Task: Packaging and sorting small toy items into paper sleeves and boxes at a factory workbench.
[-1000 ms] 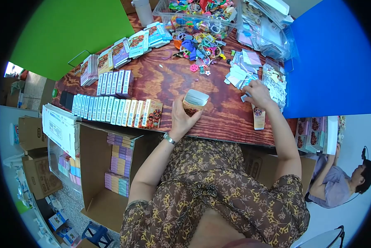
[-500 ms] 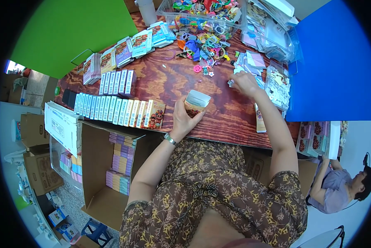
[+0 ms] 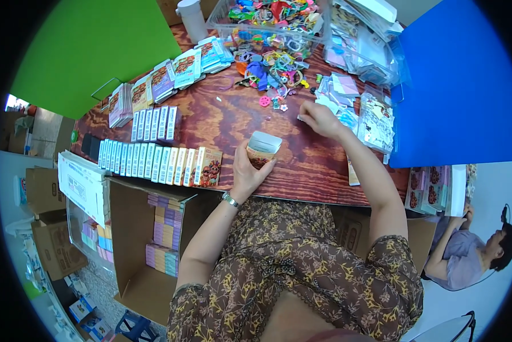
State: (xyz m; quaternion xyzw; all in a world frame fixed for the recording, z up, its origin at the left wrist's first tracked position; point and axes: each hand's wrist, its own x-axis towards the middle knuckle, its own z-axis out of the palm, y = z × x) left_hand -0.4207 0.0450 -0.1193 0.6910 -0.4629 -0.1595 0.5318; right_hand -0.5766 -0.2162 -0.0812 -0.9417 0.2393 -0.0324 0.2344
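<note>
My left hand [image 3: 250, 171] grips a small upright printed carton [image 3: 262, 148] with its white top flap open, standing near the front edge of the wooden table [image 3: 221, 119]. My right hand [image 3: 318, 118] hovers over the table to the right of the carton, fingers pinched on something small that I cannot make out. Just beyond it lie small packets [image 3: 338, 91] and a heap of colourful trinkets [image 3: 267, 65].
Rows of filled cartons [image 3: 159, 162] stand on the left of the table, more stacks [image 3: 170, 77] behind. A clear bin of trinkets [image 3: 267, 17] and bins of packets [image 3: 370, 40] sit at the back. An open cardboard box [image 3: 147, 239] stands lower left. Another person [image 3: 472, 251] sits at lower right.
My right hand has moved left and inward from the packets at the right edge toward the middle of the table. My left hand stays on the carton.
</note>
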